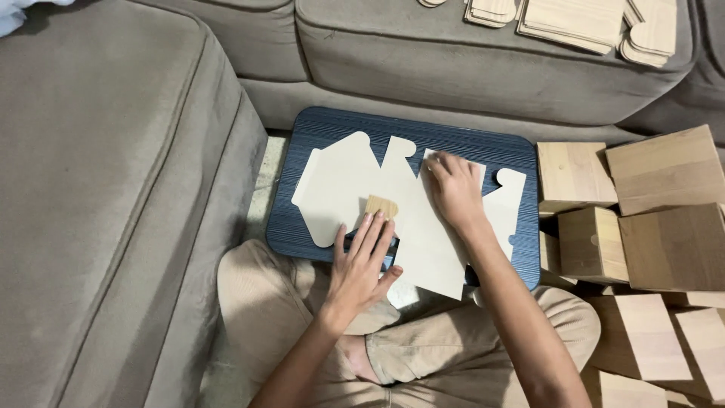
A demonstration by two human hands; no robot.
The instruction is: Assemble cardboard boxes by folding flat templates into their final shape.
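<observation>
A dark blue lap tray (468, 143) rests on my crossed legs. Pale flat cut-out shapes lie on it: a house-like sheet (336, 185) at the left, a long middle piece (423, 242) and a smaller one (510, 208) at the right. My left hand (362, 264) lies flat with its fingers spread on the near edge of the sheets, fingertips touching a small tan wooden block (381, 205). My right hand (455, 189) presses fingertips down on the middle sheet near its top edge.
Grey sofa cushions (106, 189) surround the tray at left and behind. Stacked flat wooden pieces (581, 21) lie on the back cushion. Several light wooden boxes (657, 227) are piled at the right.
</observation>
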